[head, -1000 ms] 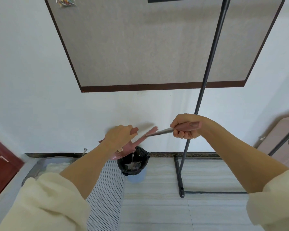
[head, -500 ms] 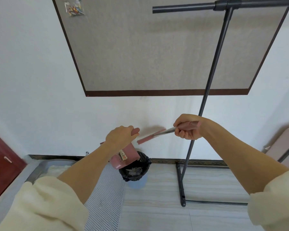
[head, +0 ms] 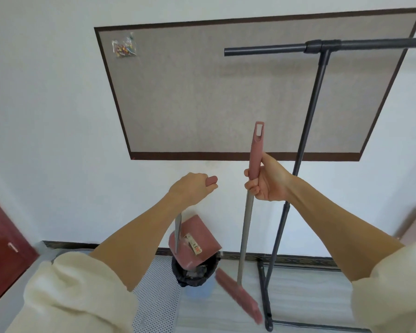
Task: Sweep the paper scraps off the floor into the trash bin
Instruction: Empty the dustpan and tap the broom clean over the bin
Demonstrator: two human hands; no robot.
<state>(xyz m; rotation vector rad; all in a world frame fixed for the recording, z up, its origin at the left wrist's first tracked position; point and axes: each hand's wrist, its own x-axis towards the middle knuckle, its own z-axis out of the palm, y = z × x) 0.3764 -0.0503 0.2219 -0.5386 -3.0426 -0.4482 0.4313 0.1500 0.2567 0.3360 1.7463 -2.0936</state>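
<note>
Left hand (head: pixel 190 188) grips the dustpan (head: pixel 194 243) handle; the pan hangs below the fingers, its lower edge inside the trash bin (head: pixel 193 275) rim. Right hand (head: pixel 267 181) grips the broom (head: pixel 246 227) shaft upright; the head lies below, between bin and rack (head: pixel 298 164) base.

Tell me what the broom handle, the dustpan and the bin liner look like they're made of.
Broom handle: a grey, faintly shiny shaft, probably metal, with a matte pink grip, likely plastic. Dustpan: smooth matte pink moulding with a paper label, likely plastic. Bin liner: thin black film, crinkled and glossy, apparently plastic, over a pale blue trash bin.
</note>
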